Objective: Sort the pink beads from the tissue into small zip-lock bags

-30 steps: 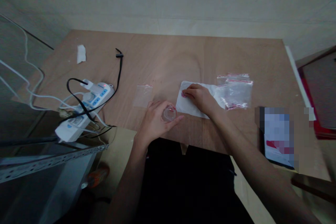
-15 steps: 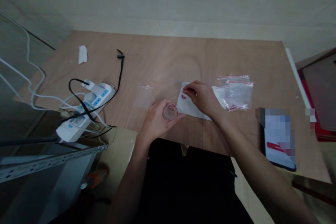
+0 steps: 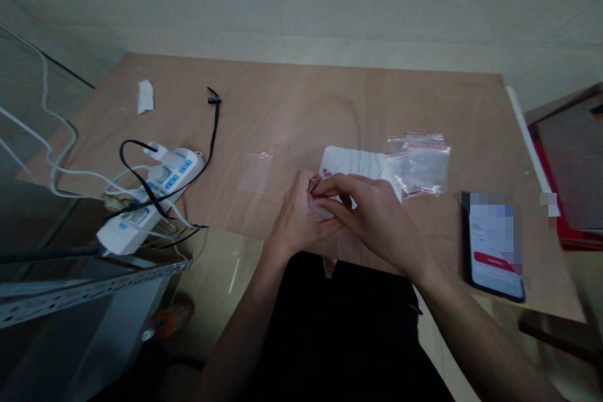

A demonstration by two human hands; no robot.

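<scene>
My left hand (image 3: 296, 217) is closed around a small clear zip bag (image 3: 321, 208) near the table's front edge, its mouth facing up. The fingertips of my right hand (image 3: 372, 213) are pinched together at the bag's mouth; what they hold, if anything, is hidden. Just behind both hands lies a white tissue (image 3: 355, 160), partly covered by the right hand. A few small dark red pieces (image 3: 326, 173) rest on its left end. To the left, a flat clear zip bag (image 3: 255, 173) lies by itself.
Several clear zip bags with red seams (image 3: 421, 166) overlap the tissue's right end. A phone (image 3: 492, 264) lies at the front right. At left are a white power strip (image 3: 155, 201) with cables, a black strap (image 3: 217, 129) and a white scrap (image 3: 146, 97).
My right hand has moved from the tissue down and left to the mouth of the bag in my left hand. The left hand has shifted right, closer to the tissue.
</scene>
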